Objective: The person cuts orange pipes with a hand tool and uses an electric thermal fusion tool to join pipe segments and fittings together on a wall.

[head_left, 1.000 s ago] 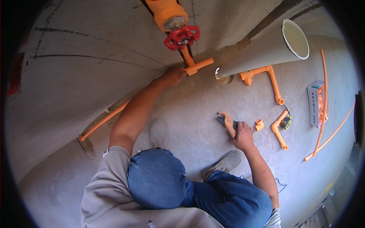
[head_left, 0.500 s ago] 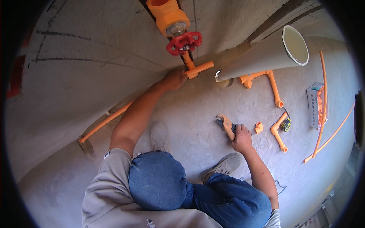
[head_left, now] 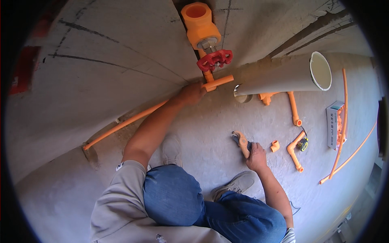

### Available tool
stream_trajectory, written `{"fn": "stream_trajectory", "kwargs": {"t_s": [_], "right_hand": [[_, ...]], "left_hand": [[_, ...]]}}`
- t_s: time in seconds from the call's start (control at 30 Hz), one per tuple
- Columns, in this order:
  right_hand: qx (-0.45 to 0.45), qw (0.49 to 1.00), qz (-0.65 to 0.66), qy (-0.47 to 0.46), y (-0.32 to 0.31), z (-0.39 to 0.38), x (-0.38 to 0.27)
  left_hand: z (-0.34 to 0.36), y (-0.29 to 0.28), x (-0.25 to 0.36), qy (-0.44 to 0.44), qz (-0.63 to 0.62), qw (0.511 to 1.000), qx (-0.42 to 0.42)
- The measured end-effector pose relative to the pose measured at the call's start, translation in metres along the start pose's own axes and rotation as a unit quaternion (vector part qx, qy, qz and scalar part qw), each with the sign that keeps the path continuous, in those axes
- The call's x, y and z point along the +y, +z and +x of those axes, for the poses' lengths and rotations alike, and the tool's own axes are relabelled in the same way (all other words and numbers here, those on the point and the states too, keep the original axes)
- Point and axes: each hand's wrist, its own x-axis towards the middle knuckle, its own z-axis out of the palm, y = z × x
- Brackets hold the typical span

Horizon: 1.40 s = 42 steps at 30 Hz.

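My left hand (head_left: 193,93) is closed around an orange pipe fitting (head_left: 211,86) low against the wall, below a valve with a red handwheel (head_left: 214,60). A short piece of orange pipe (head_left: 223,80) sticks out to the right of that hand. A long orange pipe (head_left: 125,123) runs along the foot of the wall and passes behind my left forearm. In my right hand (head_left: 256,157) are the handles of a pipe cutter (head_left: 242,143), held just over or on the floor. An orange elbow fitting (head_left: 275,146) lies just right of the cutter.
A wide grey-white pipe (head_left: 279,79) stands tilted near the wall. To the right lie a joined orange pipe piece (head_left: 293,152), a tape measure (head_left: 302,144), a box of orange fittings (head_left: 335,124) and two loose pipes (head_left: 339,137). My shoes (head_left: 172,150) rest on the concrete floor.
The view has tilted up a little, so the valve and wall sit lower and farther right. Both hands keep their holds on the fitting and the cutter.
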Motion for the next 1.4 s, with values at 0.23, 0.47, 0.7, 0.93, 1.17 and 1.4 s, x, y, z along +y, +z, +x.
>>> {"fn": "stream_trajectory", "kwargs": {"t_s": [0.23,0.47,0.7,0.93,1.17,1.4], "right_hand": [[0.018,1.000,0.002,0.001,0.005,0.000,0.001],[-0.116,0.966,0.220,0.070,-0.053,0.002,-0.036],[-0.273,0.933,0.220,0.080,-0.094,0.059,-0.117],[-0.191,0.943,0.270,0.040,-0.084,0.102,-0.149],[-0.215,0.935,0.278,0.046,-0.079,0.117,-0.162],[-0.187,0.928,0.322,0.030,-0.083,0.116,-0.168]], "left_hand": [[-0.004,-0.002,0.005,0.005,0.014,1.000,0.022],[-0.017,-0.010,0.010,0.020,0.015,1.000,-0.010],[-0.027,-0.016,0.017,0.035,-0.056,0.997,-0.027],[-0.041,-0.024,0.033,0.005,-0.076,0.997,-0.030],[-0.036,-0.024,0.019,0.037,-0.116,0.992,-0.014],[-0.035,-0.023,0.021,0.023,-0.101,0.993,-0.051]]}}
